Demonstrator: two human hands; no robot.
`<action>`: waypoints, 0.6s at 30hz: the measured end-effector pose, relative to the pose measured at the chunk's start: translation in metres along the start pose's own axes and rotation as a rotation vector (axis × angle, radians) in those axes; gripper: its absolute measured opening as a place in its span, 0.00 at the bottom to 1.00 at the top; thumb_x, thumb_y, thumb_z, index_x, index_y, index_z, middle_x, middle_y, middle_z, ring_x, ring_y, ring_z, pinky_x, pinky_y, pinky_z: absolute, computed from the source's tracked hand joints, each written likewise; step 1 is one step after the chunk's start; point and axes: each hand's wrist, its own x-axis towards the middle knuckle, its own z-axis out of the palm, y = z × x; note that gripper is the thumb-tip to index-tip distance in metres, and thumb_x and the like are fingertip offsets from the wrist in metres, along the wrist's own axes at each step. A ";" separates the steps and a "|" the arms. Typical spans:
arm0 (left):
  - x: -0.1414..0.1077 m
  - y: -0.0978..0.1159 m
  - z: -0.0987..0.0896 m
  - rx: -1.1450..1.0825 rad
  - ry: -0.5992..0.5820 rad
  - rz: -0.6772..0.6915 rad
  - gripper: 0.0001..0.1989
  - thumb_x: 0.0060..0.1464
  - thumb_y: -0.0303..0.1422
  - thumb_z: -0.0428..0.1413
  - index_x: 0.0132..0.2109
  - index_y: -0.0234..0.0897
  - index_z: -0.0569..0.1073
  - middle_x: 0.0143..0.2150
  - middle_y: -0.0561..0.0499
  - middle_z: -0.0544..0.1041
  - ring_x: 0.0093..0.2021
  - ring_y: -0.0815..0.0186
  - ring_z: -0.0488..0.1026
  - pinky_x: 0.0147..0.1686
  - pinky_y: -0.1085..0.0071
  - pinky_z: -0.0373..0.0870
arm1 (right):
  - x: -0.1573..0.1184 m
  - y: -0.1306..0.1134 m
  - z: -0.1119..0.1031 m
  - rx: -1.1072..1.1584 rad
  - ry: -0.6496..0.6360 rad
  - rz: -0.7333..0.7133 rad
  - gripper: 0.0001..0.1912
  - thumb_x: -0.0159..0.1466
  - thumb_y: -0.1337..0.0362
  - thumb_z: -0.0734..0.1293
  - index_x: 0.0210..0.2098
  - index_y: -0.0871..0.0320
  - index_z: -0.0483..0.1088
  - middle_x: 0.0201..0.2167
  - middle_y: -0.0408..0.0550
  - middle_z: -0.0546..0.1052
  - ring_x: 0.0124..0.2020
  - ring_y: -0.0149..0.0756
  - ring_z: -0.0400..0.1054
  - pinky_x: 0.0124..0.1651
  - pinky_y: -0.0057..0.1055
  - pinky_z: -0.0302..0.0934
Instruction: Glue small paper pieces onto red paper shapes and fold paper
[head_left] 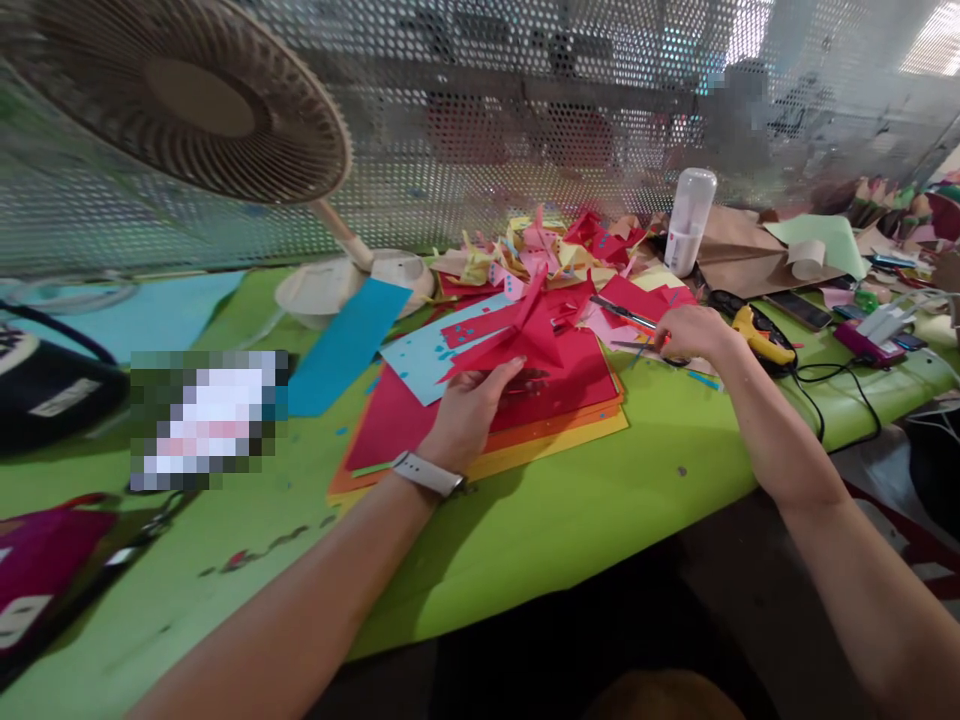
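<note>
Your left hand (469, 412) is clamping already folded red paper (519, 338) in its fingers, sheets (390, 420) below are lying unfolded, and your right hand (691, 334) is touching scissors (621, 312), finger grip unclear.

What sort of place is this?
Probably a paper-craft workspace: stacked colored sheets, a heap of folded paper pieces, and what looks like a yellow glue gun on the green table.
</note>
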 end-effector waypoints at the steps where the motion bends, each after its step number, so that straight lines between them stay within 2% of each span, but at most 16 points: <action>1: 0.000 0.000 0.000 -0.001 -0.001 -0.002 0.13 0.39 0.40 0.65 0.28 0.35 0.79 0.30 0.45 0.83 0.39 0.54 0.81 0.40 0.63 0.78 | 0.000 0.001 0.000 -0.016 0.017 0.045 0.12 0.57 0.67 0.68 0.40 0.55 0.79 0.42 0.54 0.80 0.46 0.48 0.73 0.44 0.36 0.65; 3: 0.000 0.001 0.000 0.011 0.003 -0.002 0.13 0.39 0.41 0.65 0.28 0.35 0.79 0.29 0.45 0.82 0.39 0.54 0.81 0.40 0.64 0.78 | 0.001 0.002 -0.002 -0.052 0.082 0.134 0.13 0.58 0.66 0.68 0.42 0.59 0.78 0.43 0.58 0.80 0.46 0.50 0.73 0.43 0.37 0.65; 5: 0.000 0.002 0.000 0.037 0.010 -0.001 0.14 0.39 0.42 0.65 0.28 0.34 0.79 0.29 0.44 0.82 0.38 0.54 0.81 0.41 0.64 0.78 | 0.000 0.003 -0.003 -0.087 0.097 0.157 0.14 0.57 0.65 0.68 0.43 0.60 0.77 0.43 0.60 0.79 0.46 0.50 0.73 0.43 0.37 0.65; 10: -0.001 0.002 0.001 0.034 -0.014 0.015 0.17 0.39 0.44 0.65 0.29 0.33 0.79 0.29 0.44 0.82 0.39 0.53 0.81 0.44 0.61 0.77 | 0.000 -0.002 -0.002 -0.191 -0.103 0.110 0.18 0.54 0.67 0.69 0.45 0.60 0.76 0.45 0.57 0.79 0.48 0.47 0.72 0.43 0.33 0.64; 14: 0.001 0.000 0.001 0.000 -0.033 0.041 0.16 0.38 0.44 0.65 0.27 0.34 0.79 0.27 0.44 0.82 0.35 0.55 0.80 0.41 0.62 0.77 | 0.003 -0.003 0.003 -0.220 -0.095 0.100 0.18 0.55 0.67 0.68 0.45 0.59 0.75 0.47 0.56 0.78 0.48 0.46 0.71 0.41 0.33 0.63; 18: 0.002 0.000 -0.001 0.050 -0.008 0.139 0.10 0.41 0.39 0.64 0.22 0.37 0.77 0.21 0.49 0.78 0.28 0.60 0.78 0.33 0.67 0.76 | 0.006 0.007 0.005 -0.198 -0.081 0.077 0.14 0.54 0.64 0.68 0.40 0.58 0.75 0.42 0.54 0.79 0.44 0.46 0.72 0.36 0.32 0.60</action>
